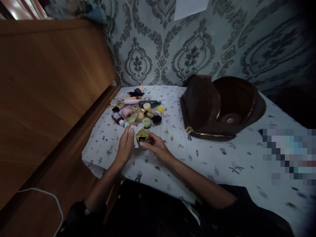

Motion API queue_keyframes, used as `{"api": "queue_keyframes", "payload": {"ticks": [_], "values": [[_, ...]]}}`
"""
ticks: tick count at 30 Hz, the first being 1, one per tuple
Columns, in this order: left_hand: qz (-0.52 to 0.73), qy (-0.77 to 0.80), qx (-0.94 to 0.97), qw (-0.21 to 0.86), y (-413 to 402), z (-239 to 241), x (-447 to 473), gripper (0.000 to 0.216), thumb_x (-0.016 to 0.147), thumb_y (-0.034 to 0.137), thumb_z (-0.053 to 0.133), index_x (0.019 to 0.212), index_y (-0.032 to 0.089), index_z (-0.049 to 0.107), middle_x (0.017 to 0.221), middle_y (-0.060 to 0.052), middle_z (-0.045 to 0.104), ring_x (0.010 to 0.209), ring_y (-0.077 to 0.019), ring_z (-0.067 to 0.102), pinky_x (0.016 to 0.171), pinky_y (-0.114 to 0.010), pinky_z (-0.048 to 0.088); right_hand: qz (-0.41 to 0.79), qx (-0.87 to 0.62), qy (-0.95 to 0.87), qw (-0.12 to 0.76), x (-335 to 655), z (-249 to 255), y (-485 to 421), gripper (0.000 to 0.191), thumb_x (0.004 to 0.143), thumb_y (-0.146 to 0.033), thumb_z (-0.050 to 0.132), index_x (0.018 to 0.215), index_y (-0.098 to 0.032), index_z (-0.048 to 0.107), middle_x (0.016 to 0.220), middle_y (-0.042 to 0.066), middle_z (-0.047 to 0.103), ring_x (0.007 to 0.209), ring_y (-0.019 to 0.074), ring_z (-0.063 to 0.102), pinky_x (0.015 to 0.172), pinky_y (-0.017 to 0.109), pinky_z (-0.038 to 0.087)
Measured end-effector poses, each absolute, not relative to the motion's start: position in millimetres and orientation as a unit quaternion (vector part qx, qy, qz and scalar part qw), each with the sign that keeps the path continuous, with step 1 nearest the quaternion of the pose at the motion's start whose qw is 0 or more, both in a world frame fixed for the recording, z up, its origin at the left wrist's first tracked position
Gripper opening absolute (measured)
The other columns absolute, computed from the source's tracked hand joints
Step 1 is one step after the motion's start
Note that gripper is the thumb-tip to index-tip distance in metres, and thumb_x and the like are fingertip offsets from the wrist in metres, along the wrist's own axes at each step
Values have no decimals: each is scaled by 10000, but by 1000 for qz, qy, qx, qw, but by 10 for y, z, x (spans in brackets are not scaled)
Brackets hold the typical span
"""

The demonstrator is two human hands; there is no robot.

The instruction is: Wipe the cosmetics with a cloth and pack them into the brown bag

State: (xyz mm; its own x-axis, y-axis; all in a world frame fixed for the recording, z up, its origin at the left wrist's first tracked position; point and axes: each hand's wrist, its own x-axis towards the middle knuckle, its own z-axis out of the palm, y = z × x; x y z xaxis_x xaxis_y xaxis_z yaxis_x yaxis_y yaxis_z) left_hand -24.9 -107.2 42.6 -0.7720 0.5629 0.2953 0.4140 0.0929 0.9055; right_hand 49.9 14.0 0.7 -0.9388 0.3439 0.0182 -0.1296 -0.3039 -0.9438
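Evidently a jar is being handled with a tissue: the left hand point(126, 143) pinches a crumpled white tissue point(136, 142) close against the gold-topped jar point(142, 135), which the right hand point(160, 149) grips from its side with thumb and fingers. The jar is between the two hands, just in front of the cluttered cosmetics point(146, 107) on the table point(172, 171), though whether its base touches the cloth I cannot tell. Judging by this pose, the next move calls for a steady right grip and light tissue pressure.
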Motion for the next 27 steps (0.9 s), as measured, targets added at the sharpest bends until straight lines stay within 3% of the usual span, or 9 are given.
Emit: {"api": "queue_keyframes", "payload": {"ticks": [7,10,13,16,20,24,27], "values": [[518,762,379,89,-1057,428,-315,388,1002,458,378,1211,173,540,907,-25,636,793,-171,580,730,-271,435,798,-88,-586,107,628,11,189,533,591,-329,843,1061,-242,606,941,-10,687,870,187,655,797,323,541],[521,770,362,62,-1055,369,-398,345,991,411,413,1209,164,514,970,-39,626,840,-173,574,787,-280,441,798,-91,-586,108,686,-18,232,564,619,-341,836,1120,-249,592,980,8,693,896,194,660,797,334,548],[510,780,356,71,-1079,321,-459,334,982,413,440,1199,166,496,845,-1,583,715,-153,529,700,-265,423,774,-82,-616,118,701,-71,280,568,625,-346,847,1117,-246,583,1006,24,685,914,196,664,842,356,545],[472,773,407,118,-1098,316,-452,279,990,415,419,1048,177,551,748,25,536,672,-146,509,654,-256,393,730,-73,-666,136,689,-133,314,544,627,-358,850,1087,-234,587,1048,35,656,926,191,655,859,366,544],[435,770,455,105,-1108,333,-378,332,1016,380,349,906,174,584,772,-3,562,743,-163,540,714,-276,416,671,-57,-720,168,688,-182,338,546,650,-380,837,1107,-219,587,1068,53,640,970,201,634,882,381,539],[395,779,487,22,-1172,292,-313,315,1021,346,357,1029,166,615,972,-79,640,962,-213,570,876,-337,434,631,-64,-749,193,713,-188,356,528,677,-405,824,1122,-222,607,1082,66,621,960,207,625,810,363,558],[397,784,477,18,-1245,231,-303,308,1025,338,368,1121,160,600,1030,-94,645,996,-214,577,894,-343,441,630,-67,-752,182,730,-176,369,534,693,-410,817,1144,-217,607,1071,70,630,972,216,623,823,378,554]]}}
